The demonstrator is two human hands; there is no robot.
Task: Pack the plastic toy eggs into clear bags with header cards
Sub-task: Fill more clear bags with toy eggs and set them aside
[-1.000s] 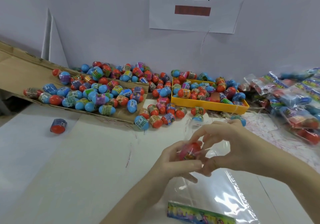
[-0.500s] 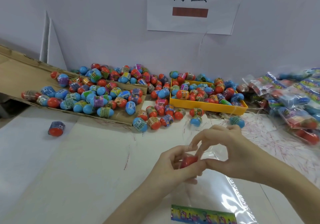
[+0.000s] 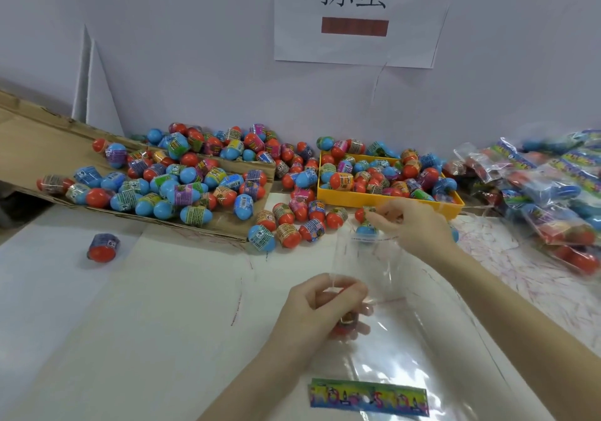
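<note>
My left hand (image 3: pixel 320 310) grips the clear bag (image 3: pixel 370 267) at its side, with a red toy egg (image 3: pixel 345 324) under its fingers inside the plastic. The bag's open end stands up between my hands. Its colourful header card (image 3: pixel 369 398) lies flat near the bottom edge. My right hand (image 3: pixel 414 225) has reached to the loose eggs in front of the yellow tray (image 3: pixel 387 200). Its thumb and fingertips close on the labelled end of a red egg (image 3: pixel 360 215) lying beside a blue egg (image 3: pixel 367 230).
A cardboard flap (image 3: pixel 39 147) at the left carries several blue and red eggs. One red egg (image 3: pixel 103 247) lies alone at the left. Filled bags (image 3: pixel 553 189) are piled at the right. A paper sign (image 3: pixel 356 13) hangs on the wall.
My right hand left the bag and moved up and right to the eggs by the yellow tray. My left hand stayed on the bag with the red egg, now lower inside it.
</note>
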